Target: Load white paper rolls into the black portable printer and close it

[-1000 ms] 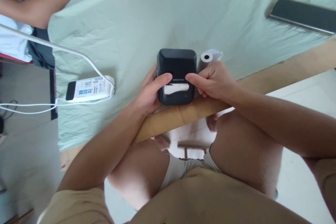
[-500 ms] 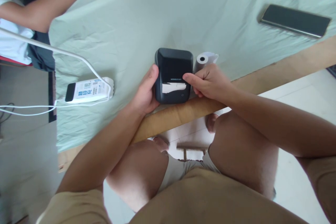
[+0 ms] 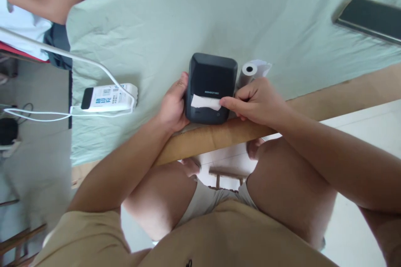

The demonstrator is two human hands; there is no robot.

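At the table's (image 3: 156, 25) near edge, the left hand (image 3: 173, 106), half-curled, grips the black printer (image 3: 214, 71); the right hand (image 3: 258, 102), fingers curled, pinches its paper strip (image 3: 205, 102). A paper roll (image 3: 245, 76) crowds the right hand (partly hidden by it). The white charger (image 3: 109, 98), cable-crossed, lies towards the left edge.

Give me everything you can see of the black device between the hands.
The black device is a boxy, round-cornered unit, apparently plastic, with a glossier dark upper panel, small pale lettering below it and a faint round mark near the lower right corner. A torn-edged white paper strip lies across its lower face. It sits at the wooden table edge, lettered face up. The left hand grips its left side; the right thumb is at the strip's right end. Its underside is hidden.
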